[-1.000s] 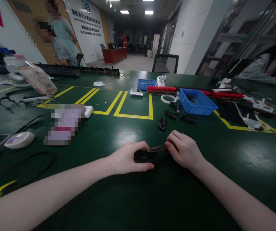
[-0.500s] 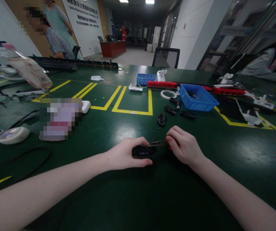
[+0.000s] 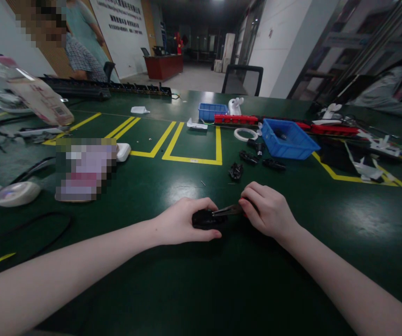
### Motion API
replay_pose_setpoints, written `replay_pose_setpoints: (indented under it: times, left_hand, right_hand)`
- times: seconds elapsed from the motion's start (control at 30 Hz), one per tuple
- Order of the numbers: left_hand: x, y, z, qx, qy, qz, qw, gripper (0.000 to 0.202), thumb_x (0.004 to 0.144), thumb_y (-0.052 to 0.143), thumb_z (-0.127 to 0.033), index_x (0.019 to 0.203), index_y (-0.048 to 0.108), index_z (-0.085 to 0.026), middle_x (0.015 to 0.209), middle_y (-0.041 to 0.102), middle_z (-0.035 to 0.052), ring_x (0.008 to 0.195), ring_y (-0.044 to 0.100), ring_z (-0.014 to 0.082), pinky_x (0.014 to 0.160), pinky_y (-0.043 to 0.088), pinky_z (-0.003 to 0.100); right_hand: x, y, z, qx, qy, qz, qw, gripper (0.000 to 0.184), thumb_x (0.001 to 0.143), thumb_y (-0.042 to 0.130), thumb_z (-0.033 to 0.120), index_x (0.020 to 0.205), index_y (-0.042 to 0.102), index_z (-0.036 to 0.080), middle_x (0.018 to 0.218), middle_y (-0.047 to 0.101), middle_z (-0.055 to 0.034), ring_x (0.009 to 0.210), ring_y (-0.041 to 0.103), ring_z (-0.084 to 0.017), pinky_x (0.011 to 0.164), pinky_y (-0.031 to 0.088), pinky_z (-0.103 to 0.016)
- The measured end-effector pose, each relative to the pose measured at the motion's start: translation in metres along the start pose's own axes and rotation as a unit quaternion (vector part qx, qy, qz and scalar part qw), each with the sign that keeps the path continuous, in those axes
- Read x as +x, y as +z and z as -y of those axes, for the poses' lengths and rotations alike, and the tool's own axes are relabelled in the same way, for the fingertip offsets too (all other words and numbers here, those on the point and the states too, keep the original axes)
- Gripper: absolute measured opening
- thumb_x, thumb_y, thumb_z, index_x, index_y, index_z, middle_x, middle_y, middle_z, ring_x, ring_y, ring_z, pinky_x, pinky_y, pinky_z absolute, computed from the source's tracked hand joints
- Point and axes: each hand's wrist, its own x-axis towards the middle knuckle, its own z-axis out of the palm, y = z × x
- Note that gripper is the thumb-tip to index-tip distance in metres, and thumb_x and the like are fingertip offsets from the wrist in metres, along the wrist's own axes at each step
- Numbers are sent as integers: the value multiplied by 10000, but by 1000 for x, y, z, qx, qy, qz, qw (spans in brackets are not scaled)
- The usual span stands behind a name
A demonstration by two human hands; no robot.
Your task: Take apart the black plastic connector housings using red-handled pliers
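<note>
The dark green worktop [image 3: 193, 289], striped with yellow tape [image 3: 193, 161], stands in a dim room [image 3: 278, 42]; well short of the worktop's far edge is a small, oblong black part [image 3: 202, 220]; the left hand [image 3: 183, 219] pinches it between thumb and fingers; the right hand's [image 3: 269, 210] fingers pinch a slim metal tool [image 3: 229, 211] slanting to the part's top.

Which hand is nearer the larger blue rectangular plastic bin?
Right: the right hand is in front of the bin; the left hand is farther away, in front and to the left.
</note>
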Motion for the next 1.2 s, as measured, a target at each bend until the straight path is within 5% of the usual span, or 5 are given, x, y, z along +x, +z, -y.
replay_pose_setpoints:
  times: [0.47,1.2]
  left_hand:
    - [0,-1,-1,19,-5,16,1000,311,772,696,-375,973,606,-154,813,641,1,681,586,132,570,408,212]
    - [0,-3,1,70,46,-7,996,321,784,696,-379,1023,647,-169,873,629,8,761,573,144,668,407,249]
  right_hand:
    - [1,-3,0,-65,-49,-5,997,380,952,354,330,699,567,142,688,561,-64,589,474,-145,559,350,-277]
    - [-3,-1,-7,-24,-8,-8,1000,324,941,387,330,767,583,141,764,595,-79,631,510,-153,580,384,-281]
